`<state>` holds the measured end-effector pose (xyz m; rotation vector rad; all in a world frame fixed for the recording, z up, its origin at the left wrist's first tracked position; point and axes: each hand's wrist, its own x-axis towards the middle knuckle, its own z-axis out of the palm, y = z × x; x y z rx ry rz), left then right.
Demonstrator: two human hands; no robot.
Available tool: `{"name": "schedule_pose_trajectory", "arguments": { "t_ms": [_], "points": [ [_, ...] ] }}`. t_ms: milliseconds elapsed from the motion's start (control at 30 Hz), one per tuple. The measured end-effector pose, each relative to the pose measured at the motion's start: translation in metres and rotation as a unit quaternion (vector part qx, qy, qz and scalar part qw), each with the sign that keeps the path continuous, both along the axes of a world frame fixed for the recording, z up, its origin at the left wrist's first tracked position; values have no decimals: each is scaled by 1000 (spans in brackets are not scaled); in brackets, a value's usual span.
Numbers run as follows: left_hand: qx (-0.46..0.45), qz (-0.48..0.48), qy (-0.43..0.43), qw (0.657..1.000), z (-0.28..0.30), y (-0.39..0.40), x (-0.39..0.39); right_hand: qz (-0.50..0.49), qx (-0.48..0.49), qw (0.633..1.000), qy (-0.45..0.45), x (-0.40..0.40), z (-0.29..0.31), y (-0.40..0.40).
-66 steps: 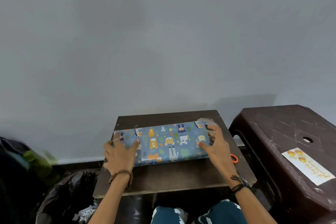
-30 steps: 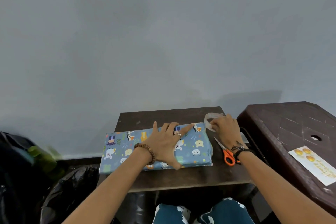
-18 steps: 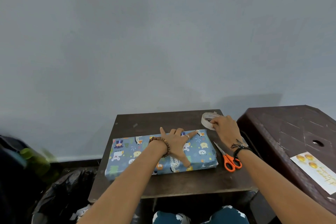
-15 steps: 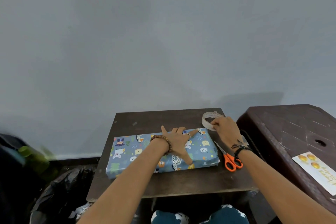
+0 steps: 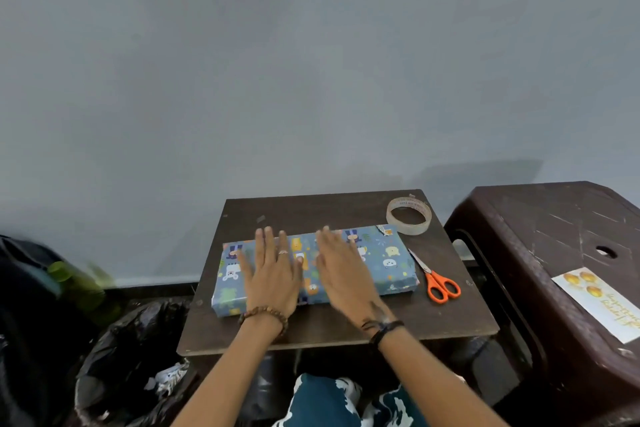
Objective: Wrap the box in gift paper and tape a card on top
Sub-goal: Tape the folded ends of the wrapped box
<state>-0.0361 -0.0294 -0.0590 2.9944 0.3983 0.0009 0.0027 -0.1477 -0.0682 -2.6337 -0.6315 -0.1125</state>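
Observation:
The box [image 5: 384,260], wrapped in blue gift paper with cartoon animals, lies flat on a small dark wooden table [image 5: 332,326]. My left hand [image 5: 273,270] lies flat on the box's left half, fingers straight and spread. My right hand [image 5: 343,270], slightly blurred, is flat over the box's middle with straight fingers. A clear tape roll [image 5: 408,216] sits at the table's far right corner. Orange-handled scissors [image 5: 437,279] lie right of the box. A white card [image 5: 602,302] with gold ornaments rests on the stool to the right.
A dark brown plastic stool [image 5: 554,236] stands right of the table. A black rubbish bag [image 5: 128,350] with paper scraps sits on the floor at the left, beside a dark bag with a green bottle [image 5: 76,284]. A grey wall rises behind.
My right hand let go of the tape roll and moved left onto the box. My left hand slid left along the box top. The tape roll stays at the table's far right corner.

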Motion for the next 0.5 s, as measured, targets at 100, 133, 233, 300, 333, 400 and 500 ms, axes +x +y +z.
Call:
{"name": "schedule_pose_trajectory", "arguments": {
  "t_ms": [100, 133, 233, 300, 333, 400, 500],
  "points": [
    [2, 27, 2, 1000, -11, 12, -7, -85, -72, 993, -34, -13, -8, 10],
    [0, 38, -6, 999, -14, 14, -7, -105, -76, 991, -24, -11, -10, 5],
    [-24, 94, -53, 994, -19, 12, -9, -180, -82, 980, 31, -4, -14, -19],
    [-44, 140, -62, 987, -18, 12, -8, -217, -79, 973, 25, -2, -12, -33],
    [-59, 160, -67, 983, -15, 13, -10, -226, -68, 971, 30, -3, -10, -37],
    [-80, 193, -52, 976, -9, 13, -14, -236, -39, 970, 46, -3, -9, -41],
    [-75, 213, -21, 974, -6, 16, -16, -259, 7, 964, 56, -3, -5, -42]
  ]
}}
